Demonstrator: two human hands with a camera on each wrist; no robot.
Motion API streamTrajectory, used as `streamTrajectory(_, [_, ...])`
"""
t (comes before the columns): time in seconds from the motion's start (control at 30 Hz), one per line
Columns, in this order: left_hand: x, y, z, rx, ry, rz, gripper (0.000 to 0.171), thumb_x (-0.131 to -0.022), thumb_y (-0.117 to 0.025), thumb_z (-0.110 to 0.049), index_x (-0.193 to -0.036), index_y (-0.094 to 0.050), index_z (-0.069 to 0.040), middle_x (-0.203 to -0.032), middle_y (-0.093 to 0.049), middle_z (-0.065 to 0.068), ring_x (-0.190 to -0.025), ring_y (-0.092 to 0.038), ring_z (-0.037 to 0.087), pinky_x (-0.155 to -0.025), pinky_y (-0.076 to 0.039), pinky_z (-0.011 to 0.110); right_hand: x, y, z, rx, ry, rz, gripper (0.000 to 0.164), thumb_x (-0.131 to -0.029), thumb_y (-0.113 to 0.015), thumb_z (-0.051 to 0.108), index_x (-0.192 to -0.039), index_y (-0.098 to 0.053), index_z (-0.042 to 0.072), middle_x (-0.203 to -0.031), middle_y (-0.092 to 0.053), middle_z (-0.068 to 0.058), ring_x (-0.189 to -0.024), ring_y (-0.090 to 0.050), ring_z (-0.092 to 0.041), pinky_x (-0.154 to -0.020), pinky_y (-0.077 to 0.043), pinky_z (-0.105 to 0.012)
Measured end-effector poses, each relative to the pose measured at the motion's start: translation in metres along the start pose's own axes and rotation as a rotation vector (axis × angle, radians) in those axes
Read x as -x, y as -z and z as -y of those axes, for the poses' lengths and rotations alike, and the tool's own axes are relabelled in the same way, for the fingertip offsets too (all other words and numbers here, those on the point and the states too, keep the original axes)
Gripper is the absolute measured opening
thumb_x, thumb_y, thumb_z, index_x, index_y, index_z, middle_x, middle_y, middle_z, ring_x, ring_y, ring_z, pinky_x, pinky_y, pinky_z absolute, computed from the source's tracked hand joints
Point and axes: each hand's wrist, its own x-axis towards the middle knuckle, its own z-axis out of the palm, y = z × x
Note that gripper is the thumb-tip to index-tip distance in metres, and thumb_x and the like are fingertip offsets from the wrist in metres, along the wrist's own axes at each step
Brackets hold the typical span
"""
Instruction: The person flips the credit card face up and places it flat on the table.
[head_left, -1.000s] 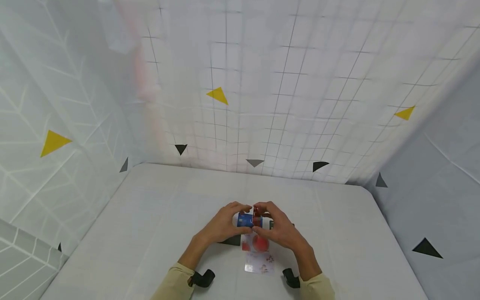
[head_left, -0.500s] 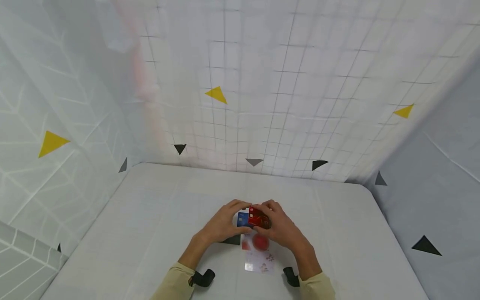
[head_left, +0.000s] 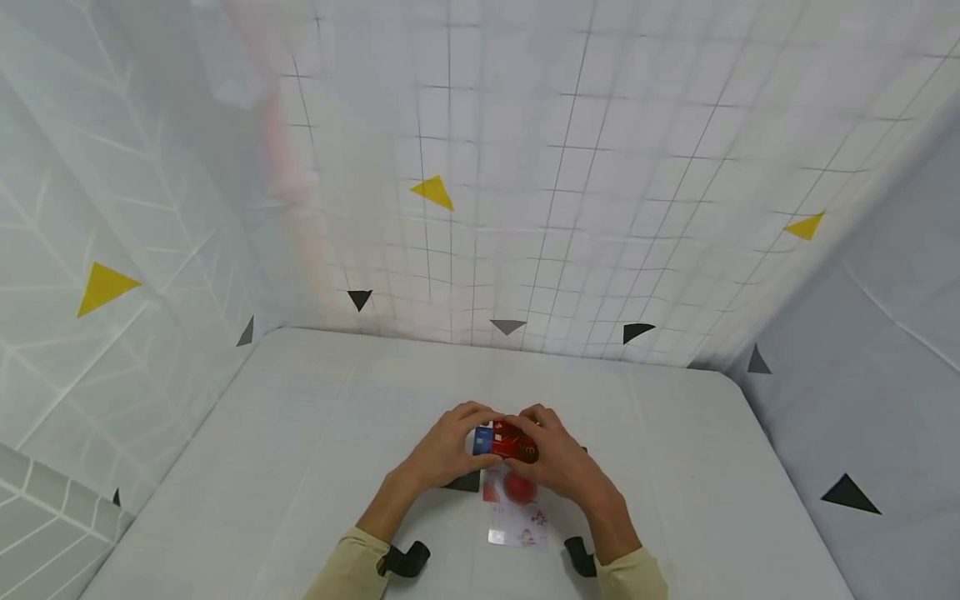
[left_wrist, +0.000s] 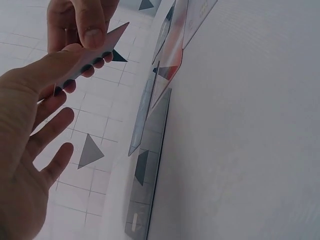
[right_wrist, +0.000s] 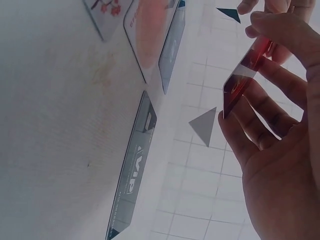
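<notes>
A red card (head_left: 514,442) with a chip and gold lettering is held up between both hands, its printed face toward the head camera. My left hand (head_left: 442,452) pinches its left end, with thumb (left_wrist: 62,62) on one side and fingers on the other. My right hand (head_left: 561,457) grips the right end, its fingers spread behind the card in the right wrist view. Below and partly covered by it lies a blue card (head_left: 482,440) with a chip. The card's underside looks pale in the left wrist view.
On the white table (head_left: 360,392) lie a pink card with a red circle (head_left: 519,487), a pale flowered card (head_left: 517,528), a dark card (head_left: 465,482) at left and a dark card with VIP lettering (right_wrist: 132,170) at right. Black wrist mounts (head_left: 407,558) sit on both forearms.
The red card has turned from nearly edge-on to face the head camera, then shifted slightly left and down. My right fingers have moved along with it; the left hand has barely moved.
</notes>
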Motion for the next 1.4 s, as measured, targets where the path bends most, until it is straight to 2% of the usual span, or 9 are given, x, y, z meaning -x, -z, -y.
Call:
streamTrajectory(0.27, [0.002,0.004,0.000,-0.052,-0.003,0.006,0.063,-0.085,-0.079,-0.045,-0.141,-0.057,-0.029,-0.135,-0.057,-0.009,-0.124,-0.052,0.014,-0.104,-0.047,0.046,0.000,0.000,0.001,-0.018,-0.030,0.022,0.064,-0.083,-0.083,0.034,-0.140,-0.055,0.026,-0.127,-0.049,0.004,-0.119,-0.050,-0.020,-0.092,-0.056,-0.041])
streamTrajectory(0.47, [0.002,0.005,0.003,-0.035,0.000,0.014,0.063,-0.085,-0.080,-0.044,-0.140,-0.059,-0.025,-0.136,-0.057,-0.008,-0.126,-0.051,0.014,-0.104,-0.047,0.046,0.000,0.000,0.001,-0.014,-0.030,0.033,0.064,-0.083,-0.083,0.033,-0.140,-0.055,0.023,-0.127,-0.049,0.003,-0.119,-0.050,-0.019,-0.091,-0.057,-0.041])
streamTrajectory(0.63, [0.002,0.006,0.006,-0.048,0.004,0.015,0.062,-0.085,-0.080,-0.044,-0.141,-0.058,-0.028,-0.137,-0.056,-0.009,-0.126,-0.051,0.013,-0.105,-0.047,0.045,0.000,0.002,0.001,-0.025,-0.039,0.036,0.063,-0.082,-0.084,0.032,-0.138,-0.056,0.021,-0.128,-0.050,0.003,-0.118,-0.050,-0.019,-0.091,-0.056,-0.041])
streamTrajectory(0.9, [0.002,0.011,0.006,-0.047,0.016,0.008,0.062,-0.084,-0.081,-0.043,-0.139,-0.059,-0.026,-0.137,-0.057,-0.006,-0.125,-0.051,0.015,-0.103,-0.048,0.047,-0.001,0.003,-0.001,-0.029,-0.074,0.046,0.063,-0.082,-0.084,0.032,-0.138,-0.057,0.021,-0.128,-0.050,0.003,-0.119,-0.049,-0.019,-0.095,-0.055,-0.043])
streamTrajectory(1.13, [0.003,0.011,0.009,-0.065,0.027,0.021,0.062,-0.084,-0.080,-0.044,-0.141,-0.058,-0.029,-0.138,-0.057,-0.007,-0.125,-0.051,0.014,-0.104,-0.046,0.047,0.000,0.004,-0.004,0.000,-0.059,0.037,0.061,-0.082,-0.085,0.033,-0.136,-0.059,0.021,-0.127,-0.050,0.004,-0.117,-0.049,-0.017,-0.095,-0.054,-0.040])
streamTrajectory(1.33, [0.003,0.013,0.011,-0.082,0.036,0.026,0.062,-0.085,-0.079,-0.046,-0.141,-0.058,-0.033,-0.137,-0.057,-0.008,-0.126,-0.049,0.013,-0.105,-0.045,0.047,0.000,0.007,-0.004,-0.005,-0.080,0.038,0.062,-0.081,-0.086,0.031,-0.136,-0.060,0.020,-0.128,-0.051,0.001,-0.119,-0.049,-0.021,-0.093,-0.055,-0.043])
streamTrajectory(1.4, [0.003,0.014,0.011,-0.078,0.031,0.020,0.061,-0.084,-0.080,-0.045,-0.140,-0.059,-0.031,-0.136,-0.058,-0.007,-0.125,-0.050,0.014,-0.105,-0.044,0.048,0.000,0.007,-0.004,-0.008,-0.093,0.037,0.063,-0.080,-0.086,0.030,-0.135,-0.060,0.020,-0.128,-0.051,0.001,-0.120,-0.049,-0.021,-0.093,-0.055,-0.044])
